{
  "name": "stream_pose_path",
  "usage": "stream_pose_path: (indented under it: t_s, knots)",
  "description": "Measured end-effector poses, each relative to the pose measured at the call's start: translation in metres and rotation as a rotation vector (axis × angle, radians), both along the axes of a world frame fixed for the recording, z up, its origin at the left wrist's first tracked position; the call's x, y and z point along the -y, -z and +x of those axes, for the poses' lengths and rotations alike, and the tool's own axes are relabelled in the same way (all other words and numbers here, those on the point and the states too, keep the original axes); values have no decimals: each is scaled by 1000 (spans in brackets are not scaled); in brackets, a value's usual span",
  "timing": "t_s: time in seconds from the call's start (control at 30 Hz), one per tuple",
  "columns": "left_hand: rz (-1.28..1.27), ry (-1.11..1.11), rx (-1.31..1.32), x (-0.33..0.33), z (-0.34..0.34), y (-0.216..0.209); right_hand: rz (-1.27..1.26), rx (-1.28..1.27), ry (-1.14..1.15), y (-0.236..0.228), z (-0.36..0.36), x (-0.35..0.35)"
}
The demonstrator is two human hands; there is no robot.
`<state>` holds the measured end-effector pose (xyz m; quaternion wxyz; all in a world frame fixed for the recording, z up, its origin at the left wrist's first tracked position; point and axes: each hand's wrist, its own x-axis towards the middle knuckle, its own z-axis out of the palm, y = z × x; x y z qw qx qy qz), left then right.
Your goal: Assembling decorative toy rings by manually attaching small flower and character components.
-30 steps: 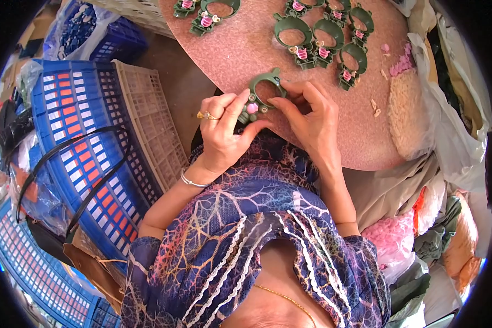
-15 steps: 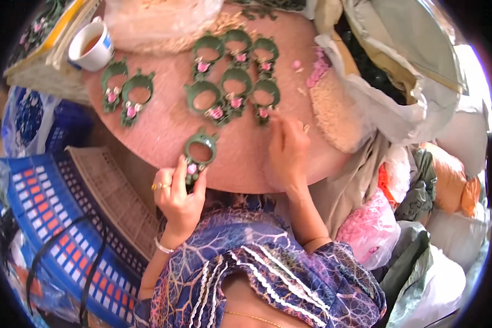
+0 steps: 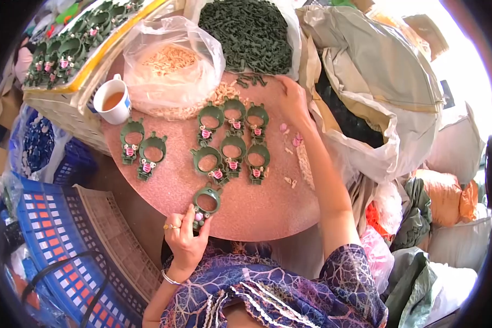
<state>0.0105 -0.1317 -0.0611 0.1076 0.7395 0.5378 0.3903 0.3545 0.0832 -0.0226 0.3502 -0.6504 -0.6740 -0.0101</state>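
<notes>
Near the front edge of the round pink table, my left hand pinches a dark green plastic ring piece by its lower end. The piece has small ears on top and a pink part below the ring. My right hand is stretched out to the table's far side, its fingers bent together beside loose small dark green pieces. What those fingers hold, if anything, is hidden. Similar ring pieces with pink parts lie in a middle group and as a pair at the left.
A clear bag of beige pieces and a white sack of dark green pieces stand at the back. A cup of brown liquid is at the left. Large open sacks border the right; a blue basket sits left.
My right hand has moved from beside the middle ring pieces to the table's far edge. My left hand still holds its ring piece. The view has shifted, showing more of the far side.
</notes>
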Motion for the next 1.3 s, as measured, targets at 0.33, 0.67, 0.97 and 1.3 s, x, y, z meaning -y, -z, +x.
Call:
stream_pose_path:
  t_s: [0.33,0.67,0.97,1.3]
  knots:
    - [-15,-6,45,-8,4,3,67,66,-313,42,-9,-78]
    - [13,11,19,-2,-1,4,-399,-238,-159,4,24,31]
    - [-6,-6,38,7,-5,12,-453,-1842,-402,-5,-3,135]
    - [48,-9,122,-11,0,14,-424,-1236,-247,3,-139,228]
